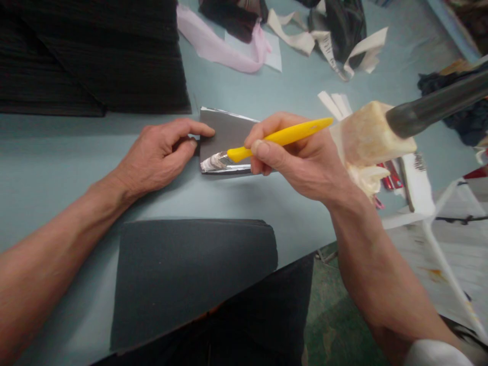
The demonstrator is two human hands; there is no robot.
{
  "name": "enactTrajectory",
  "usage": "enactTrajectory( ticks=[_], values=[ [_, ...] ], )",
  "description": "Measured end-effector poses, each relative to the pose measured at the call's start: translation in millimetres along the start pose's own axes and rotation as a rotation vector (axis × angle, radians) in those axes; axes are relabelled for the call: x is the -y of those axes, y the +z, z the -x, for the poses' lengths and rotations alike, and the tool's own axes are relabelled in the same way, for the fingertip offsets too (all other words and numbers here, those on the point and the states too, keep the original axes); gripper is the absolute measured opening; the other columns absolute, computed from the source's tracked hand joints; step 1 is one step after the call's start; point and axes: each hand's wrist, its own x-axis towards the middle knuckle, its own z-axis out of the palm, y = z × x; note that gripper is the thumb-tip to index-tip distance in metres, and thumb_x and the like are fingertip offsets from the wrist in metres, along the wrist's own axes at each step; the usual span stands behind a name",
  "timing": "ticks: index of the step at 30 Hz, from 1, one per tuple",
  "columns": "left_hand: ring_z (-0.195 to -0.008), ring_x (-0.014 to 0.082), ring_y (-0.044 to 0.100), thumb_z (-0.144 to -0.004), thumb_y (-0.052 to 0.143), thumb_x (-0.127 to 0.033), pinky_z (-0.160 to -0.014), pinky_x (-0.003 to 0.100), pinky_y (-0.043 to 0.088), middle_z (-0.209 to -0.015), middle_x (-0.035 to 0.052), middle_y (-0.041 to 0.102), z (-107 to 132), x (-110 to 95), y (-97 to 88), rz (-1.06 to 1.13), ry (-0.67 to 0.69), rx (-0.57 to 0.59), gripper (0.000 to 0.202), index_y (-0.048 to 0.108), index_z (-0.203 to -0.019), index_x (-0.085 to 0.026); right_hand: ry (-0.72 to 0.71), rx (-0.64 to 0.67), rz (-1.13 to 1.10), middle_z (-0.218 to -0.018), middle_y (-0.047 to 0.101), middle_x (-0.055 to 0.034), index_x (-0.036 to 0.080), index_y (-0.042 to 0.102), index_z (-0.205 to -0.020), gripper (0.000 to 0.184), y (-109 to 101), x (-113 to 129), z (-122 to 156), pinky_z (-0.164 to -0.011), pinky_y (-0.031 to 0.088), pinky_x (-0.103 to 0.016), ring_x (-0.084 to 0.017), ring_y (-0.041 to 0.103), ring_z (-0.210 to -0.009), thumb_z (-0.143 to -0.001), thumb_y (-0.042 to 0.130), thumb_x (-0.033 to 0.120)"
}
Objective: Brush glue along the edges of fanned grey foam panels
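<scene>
My right hand (293, 155) is closed around the yellow handle of a paintbrush (280, 138). White paste coats its bristles, which touch the lower left corner of a dark grey panel (225, 131) on the table. White smears run along the panel's upper and lower edges; my right hand hides its right part. My left hand (160, 147) lies at the panel's left side. Its index fingertip presses on the panel, with the thumb apart from it by the left edge and the other fingers bent underneath. Nearer to me lies a stack of dark panels (194, 269).
A large dark stack (141, 56) stands at the back left of the pale blue table (305, 229). Pink cloth (229, 53) and cream strips (293, 38) lie behind. To the right is a paste-crusted block-like container (375, 132) with a dark handle (442, 104) across it.
</scene>
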Motion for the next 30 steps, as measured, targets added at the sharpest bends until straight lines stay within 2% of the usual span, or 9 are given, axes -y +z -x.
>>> enactTrajectory(
  ticks=[5, 10, 13, 17, 22, 26, 30],
  values=[
    [-0.077, 0.0137, 0.056, -0.104, 0.048, -0.03, -0.08, 0.03, 0.044, -0.116, 0.0034, 0.08, 0, 0, -0.4, -0.015, 0.007, 0.008, 0.046, 0.075, -0.139, -0.017, -0.033, 0.059, 0.021, -0.075, 0.069, 0.0024, 0.022, 0.073, -0.091, 0.05, 1, -2, -1, -0.063, 0.056, -0.023, -0.011, 0.063, -0.069, -0.087, 0.084, 0.071],
    [-0.074, 0.0132, 0.054, -0.102, 0.05, -0.03, -0.08, 0.03, 0.045, -0.122, 0.0036, 0.081, 0, -1, -0.6, -0.005, -0.012, -0.006, 0.046, 0.076, -0.138, -0.018, -0.024, 0.058, 0.087, -0.076, 0.07, 0.0008, 0.023, 0.079, -0.092, 0.038, -17, -2, 9, -0.061, 0.05, -0.023, -0.011, 0.058, -0.069, -0.089, 0.088, 0.06],
    [-0.074, 0.013, 0.054, -0.101, 0.05, -0.03, -0.08, 0.03, 0.046, -0.123, 0.003, 0.081, 0, -2, -0.6, 0.008, -0.02, -0.003, 0.046, 0.076, -0.138, -0.019, -0.003, 0.034, 0.105, -0.077, 0.07, 0.0005, 0.024, 0.079, -0.09, 0.036, -25, 1, 15, -0.061, 0.05, -0.025, -0.012, 0.058, -0.069, -0.088, 0.089, 0.059],
    [-0.075, 0.0127, 0.055, -0.102, 0.05, -0.03, -0.079, 0.03, 0.045, -0.12, 0.0027, 0.081, -1, -2, -1.5, -0.008, -0.008, -0.002, 0.046, 0.076, -0.138, -0.018, -0.03, 0.045, 0.1, -0.077, 0.07, 0.0011, 0.023, 0.08, -0.089, 0.036, -19, 5, 13, -0.063, 0.049, -0.026, -0.011, 0.057, -0.068, -0.086, 0.09, 0.058],
    [-0.079, 0.0128, 0.059, -0.102, 0.05, -0.028, -0.081, 0.028, 0.045, -0.121, 0.0034, 0.081, 0, 0, 0.0, -0.002, 0.005, -0.01, 0.046, 0.076, -0.138, -0.017, -0.065, 0.119, 0.1, -0.08, 0.072, 0.0018, 0.022, 0.081, -0.089, 0.034, -11, 3, 7, -0.065, 0.048, -0.025, -0.01, 0.057, -0.07, -0.088, 0.09, 0.054],
    [-0.081, 0.0126, 0.061, -0.099, 0.051, -0.026, -0.08, 0.027, 0.044, -0.121, 0.0035, 0.082, 1, 3, 3.7, 0.022, 0.049, -0.063, 0.045, 0.078, -0.135, -0.017, -0.06, 0.124, 0.108, -0.081, 0.072, 0.0001, 0.02, 0.08, -0.09, 0.031, -25, -3, 15, -0.062, 0.046, -0.025, -0.01, 0.057, -0.07, -0.093, 0.087, 0.049],
    [-0.069, 0.0099, 0.052, -0.1, 0.053, -0.026, -0.072, 0.026, 0.04, -0.115, 0.0015, 0.082, 0, 3, 4.0, 0.014, 0.041, -0.063, 0.044, 0.078, -0.134, -0.018, -0.033, 0.086, 0.115, -0.08, 0.07, 0.0001, 0.02, 0.079, -0.092, 0.03, -39, -3, 25, -0.063, 0.048, -0.025, -0.01, 0.059, -0.07, -0.095, 0.086, 0.048]
  ],
)
